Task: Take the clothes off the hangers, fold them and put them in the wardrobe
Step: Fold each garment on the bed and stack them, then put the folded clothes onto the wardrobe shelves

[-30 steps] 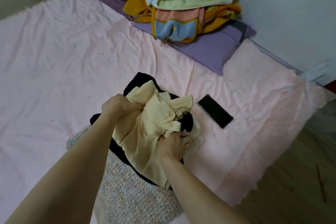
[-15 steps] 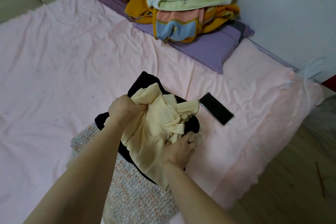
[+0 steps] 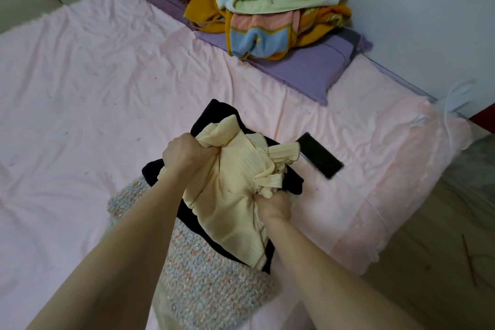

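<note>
A pale yellow ribbed garment (image 3: 235, 190) lies bunched on top of a dark folded garment (image 3: 214, 115), and both sit on a speckled pink-and-grey knit piece (image 3: 214, 276) on the pink bed sheet (image 3: 80, 88). My left hand (image 3: 187, 154) grips the yellow garment's upper left part in a fist. At the lower right side of the same garment, my right hand (image 3: 273, 205) grips the cloth. No hanger is visible.
A black phone (image 3: 320, 155) lies on the sheet just right of the pile. A heap of bedding and coloured clothes (image 3: 267, 8) sits on a purple pillow (image 3: 308, 67) by the wall. The bed edge and wooden floor (image 3: 442, 262) are at the right.
Both hands keep their hold on the yellow garment and have shifted slightly with it; the view has drifted a little.
</note>
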A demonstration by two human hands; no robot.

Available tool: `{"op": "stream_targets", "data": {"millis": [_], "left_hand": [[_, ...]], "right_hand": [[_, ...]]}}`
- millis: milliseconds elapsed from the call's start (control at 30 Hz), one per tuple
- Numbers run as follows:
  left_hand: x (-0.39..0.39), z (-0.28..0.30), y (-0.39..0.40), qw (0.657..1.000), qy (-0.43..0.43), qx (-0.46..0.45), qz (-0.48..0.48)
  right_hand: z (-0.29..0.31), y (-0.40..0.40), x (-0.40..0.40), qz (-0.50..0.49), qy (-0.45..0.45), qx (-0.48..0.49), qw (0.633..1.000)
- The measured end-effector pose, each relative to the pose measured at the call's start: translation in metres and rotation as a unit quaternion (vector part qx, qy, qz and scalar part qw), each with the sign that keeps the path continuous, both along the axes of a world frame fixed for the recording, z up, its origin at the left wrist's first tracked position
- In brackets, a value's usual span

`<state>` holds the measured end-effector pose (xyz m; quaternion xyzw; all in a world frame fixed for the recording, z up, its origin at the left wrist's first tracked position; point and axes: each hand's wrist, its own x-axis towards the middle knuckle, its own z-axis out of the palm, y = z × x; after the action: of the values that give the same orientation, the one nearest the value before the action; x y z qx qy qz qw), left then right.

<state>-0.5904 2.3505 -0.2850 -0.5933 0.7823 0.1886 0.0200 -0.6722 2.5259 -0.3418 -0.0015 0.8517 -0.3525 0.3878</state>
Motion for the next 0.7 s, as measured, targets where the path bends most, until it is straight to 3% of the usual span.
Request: {"op": "stream_targets", "data": {"millis": [167, 333, 500, 700], "left_hand": [[-0.014, 0.052, 0.022, 0.998, 0.033, 0.051, -0.01], [-0.066, 0.103, 0.091, 0.987, 0.066, 0.096, -0.111], [-0.139, 0.152, 0.209, 0.944, 0.096, 0.169, -0.269], [-0.22, 0.184, 0.351, 0.895, 0.112, 0.21, -0.378]], "right_hand": [[0.048, 0.031, -0.034, 0.012, 0.072, -0.032, 0.997], [0.113, 0.117, -0.092, -0.046, 0.128, -0.014, 0.991], [0.161, 0.247, -0.135, -0.16, 0.154, -0.004, 0.975], [0.202, 0.393, -0.171, -0.228, 0.182, 0.041, 0.956]]}}
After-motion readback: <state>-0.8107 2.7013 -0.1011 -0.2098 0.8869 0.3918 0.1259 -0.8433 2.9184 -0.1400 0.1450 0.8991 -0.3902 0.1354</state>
